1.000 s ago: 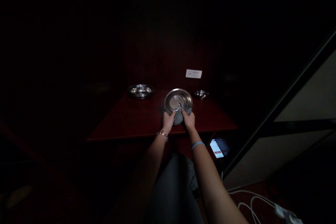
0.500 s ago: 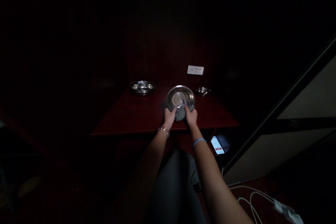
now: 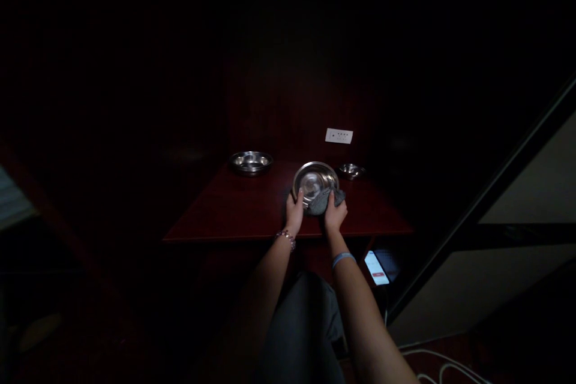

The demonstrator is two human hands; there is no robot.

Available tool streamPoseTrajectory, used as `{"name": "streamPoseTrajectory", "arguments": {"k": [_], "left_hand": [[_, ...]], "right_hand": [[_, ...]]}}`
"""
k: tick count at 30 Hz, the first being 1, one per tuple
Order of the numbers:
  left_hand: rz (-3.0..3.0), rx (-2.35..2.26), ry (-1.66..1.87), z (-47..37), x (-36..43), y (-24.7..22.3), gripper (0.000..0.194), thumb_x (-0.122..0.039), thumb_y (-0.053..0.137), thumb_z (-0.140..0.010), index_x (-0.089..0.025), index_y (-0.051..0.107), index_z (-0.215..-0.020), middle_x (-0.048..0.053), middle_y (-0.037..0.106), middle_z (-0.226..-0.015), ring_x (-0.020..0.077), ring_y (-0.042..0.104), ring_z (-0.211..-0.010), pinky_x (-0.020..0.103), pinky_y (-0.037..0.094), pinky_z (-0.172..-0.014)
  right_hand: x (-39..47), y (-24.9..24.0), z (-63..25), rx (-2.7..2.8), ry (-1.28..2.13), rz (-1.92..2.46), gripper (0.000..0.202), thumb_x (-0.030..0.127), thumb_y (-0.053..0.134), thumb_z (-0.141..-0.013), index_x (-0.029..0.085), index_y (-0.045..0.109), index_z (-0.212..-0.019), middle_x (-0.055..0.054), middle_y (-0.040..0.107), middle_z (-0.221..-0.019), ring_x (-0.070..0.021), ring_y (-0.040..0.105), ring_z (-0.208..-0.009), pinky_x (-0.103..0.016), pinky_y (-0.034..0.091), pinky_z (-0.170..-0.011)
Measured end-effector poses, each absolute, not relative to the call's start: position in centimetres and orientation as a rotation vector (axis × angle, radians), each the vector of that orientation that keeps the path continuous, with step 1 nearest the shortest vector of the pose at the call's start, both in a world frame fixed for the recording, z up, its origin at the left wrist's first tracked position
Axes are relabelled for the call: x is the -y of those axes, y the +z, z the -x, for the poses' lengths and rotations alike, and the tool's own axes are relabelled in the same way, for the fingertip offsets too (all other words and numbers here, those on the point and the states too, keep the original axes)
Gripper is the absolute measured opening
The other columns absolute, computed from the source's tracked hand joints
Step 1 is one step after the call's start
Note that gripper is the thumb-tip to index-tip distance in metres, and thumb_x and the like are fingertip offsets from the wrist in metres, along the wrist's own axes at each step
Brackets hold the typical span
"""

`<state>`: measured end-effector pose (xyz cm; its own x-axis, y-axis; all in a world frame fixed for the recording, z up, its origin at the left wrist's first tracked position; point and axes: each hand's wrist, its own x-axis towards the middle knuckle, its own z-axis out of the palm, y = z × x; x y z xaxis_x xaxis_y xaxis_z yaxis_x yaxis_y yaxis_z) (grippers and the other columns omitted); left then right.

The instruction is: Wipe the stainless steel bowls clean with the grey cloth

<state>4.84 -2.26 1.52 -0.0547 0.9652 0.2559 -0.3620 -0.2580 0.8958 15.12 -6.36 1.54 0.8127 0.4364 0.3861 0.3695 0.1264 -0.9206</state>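
Note:
A shiny steel bowl [image 3: 310, 183] is held tilted above the dark red table [image 3: 234, 210], its round inside facing me. My left hand [image 3: 294, 213] grips the near left rim, thumb over the edge and fingers hidden behind. At the near right side, my right hand [image 3: 335, 214] is closed on a grey cloth [image 3: 318, 203] that lies over the bowl's rim; its thumb presses the cloth. Whether the right fingers also touch the metal under the cloth cannot be made out.
At the table's back left stands a wide steel bowl [image 3: 251, 162], and at the back right a smaller steel bowl [image 3: 351, 171]. A white socket plate [image 3: 339, 136] is on the wall. Below the table's right edge a lit phone [image 3: 377, 268] shows; white cables [image 3: 443, 366] lie on the floor.
The bowl has turned a little in my hands, and the cloth has shifted along its right rim. The whole view has tipped slightly, so everything sits lower in the picture.

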Motion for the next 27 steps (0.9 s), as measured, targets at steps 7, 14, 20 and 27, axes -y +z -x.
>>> {"name": "streamPoseTrajectory", "arguments": {"k": [7,14,20,27], "left_hand": [[-1.094,-0.884,1.572,-4.8,1.4,0.6,0.023,-0.021,0.058,-0.088,-0.014,0.067,-0.108,0.013,0.073,-0.115,0.0229,0.066,-0.115,0.038,0.045,-0.108],[-1.042,-0.843,1.559,-4.6,1.8,0.3,0.023,-0.022,0.059,-0.087,-0.015,0.066,-0.107,0.012,0.072,-0.117,0.0217,0.065,-0.116,0.037,0.046,-0.107],[-1.018,-0.825,1.486,-4.1,2.3,0.0,0.030,-0.026,0.058,-0.089,-0.016,0.063,-0.117,0.014,0.070,-0.124,0.0221,0.064,-0.119,0.038,0.047,-0.107],[-0.991,-0.824,1.386,-3.4,2.0,-1.4,0.040,-0.047,0.061,-0.087,-0.019,0.067,-0.115,0.014,0.069,-0.128,0.0260,0.063,-0.123,0.042,0.045,-0.112]], "right_hand": [[6.2,1.5,-16.3,0.347,0.028,1.572,0.067,0.055,0.029,-0.099,0.005,0.069,-0.118,-0.026,0.071,-0.119,-0.0326,0.070,-0.111,-0.035,0.054,-0.088],[6.7,2.7,-25.5,0.653,0.188,1.549,0.040,0.046,0.060,-0.086,0.012,0.070,-0.106,-0.016,0.076,-0.104,-0.0277,0.073,-0.097,-0.036,0.055,-0.085],[6.8,3.2,-27.5,0.939,0.367,1.618,0.040,0.045,0.085,-0.060,0.018,0.071,-0.085,-0.008,0.076,-0.082,-0.0246,0.070,-0.079,-0.036,0.053,-0.080],[3.0,6.3,-27.9,0.998,0.349,1.821,0.036,0.056,0.077,-0.070,0.020,0.073,-0.068,-0.010,0.070,-0.068,-0.0313,0.070,-0.087,-0.047,0.046,-0.092]]}}
